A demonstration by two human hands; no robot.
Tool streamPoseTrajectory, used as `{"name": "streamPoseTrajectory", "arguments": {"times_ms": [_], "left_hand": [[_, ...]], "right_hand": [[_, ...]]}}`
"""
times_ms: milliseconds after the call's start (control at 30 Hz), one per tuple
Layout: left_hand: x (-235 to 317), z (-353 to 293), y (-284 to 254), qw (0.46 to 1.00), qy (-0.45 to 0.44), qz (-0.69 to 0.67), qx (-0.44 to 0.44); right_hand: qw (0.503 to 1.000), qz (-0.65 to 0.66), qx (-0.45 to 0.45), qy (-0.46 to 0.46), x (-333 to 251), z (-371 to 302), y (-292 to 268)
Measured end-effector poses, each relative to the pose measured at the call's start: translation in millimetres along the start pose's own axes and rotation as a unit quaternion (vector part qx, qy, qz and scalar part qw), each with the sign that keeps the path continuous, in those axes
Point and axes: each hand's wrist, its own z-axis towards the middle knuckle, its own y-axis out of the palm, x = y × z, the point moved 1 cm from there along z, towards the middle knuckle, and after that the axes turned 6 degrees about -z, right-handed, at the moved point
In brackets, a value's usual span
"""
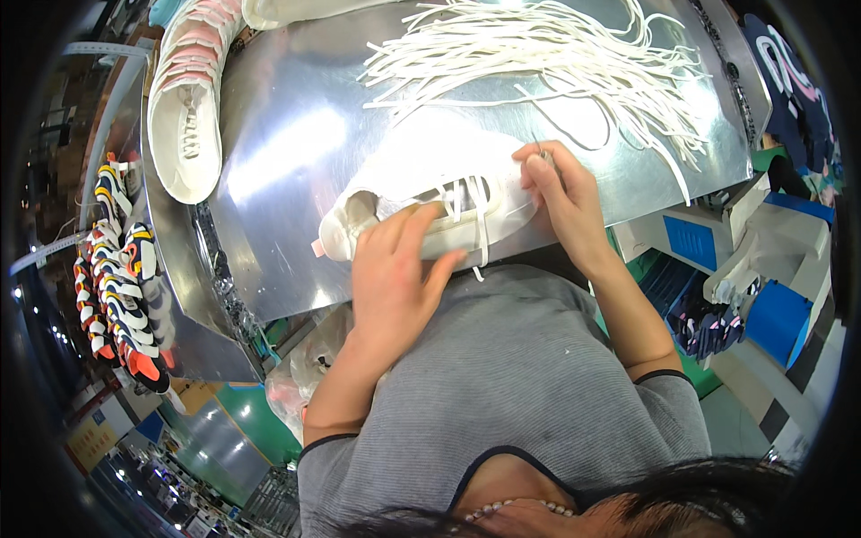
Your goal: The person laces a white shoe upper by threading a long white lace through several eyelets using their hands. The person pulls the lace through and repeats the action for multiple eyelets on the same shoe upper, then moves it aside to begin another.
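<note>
White shoe lies by both bent-fingered hands.

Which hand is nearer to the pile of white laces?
Right. The right hand is at the toe of the white shoe, below the pile of white laces in the picture; the left hand is lower and farther left, by the shoe's opening.

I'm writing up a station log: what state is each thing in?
White shoe: partly laced, one lace end dangling
Left hand: on the shoe, thumb apart
Right hand: fingers pinched near the toe
Loose laces: spread, tangled
White shoe row: overlapping, nearest laced
Colourful shoes: packed closely
Metal table: reflecting light
</note>
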Motion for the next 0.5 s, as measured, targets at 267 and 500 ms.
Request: {"name": "streamPoseTrajectory", "arguments": {"times_ms": [267, 500], "left_hand": [[7, 23, 14, 0.989, 0.079, -0.104, 0.074], [-7, 38, 4, 0.992, 0.082, -0.063, 0.069]], "right_hand": [[0.993, -0.090, -0.060, 0.041, 1, -39, 15], [0.950, 0.051, -0.300, 0.066, 8, -74, 9]]}}
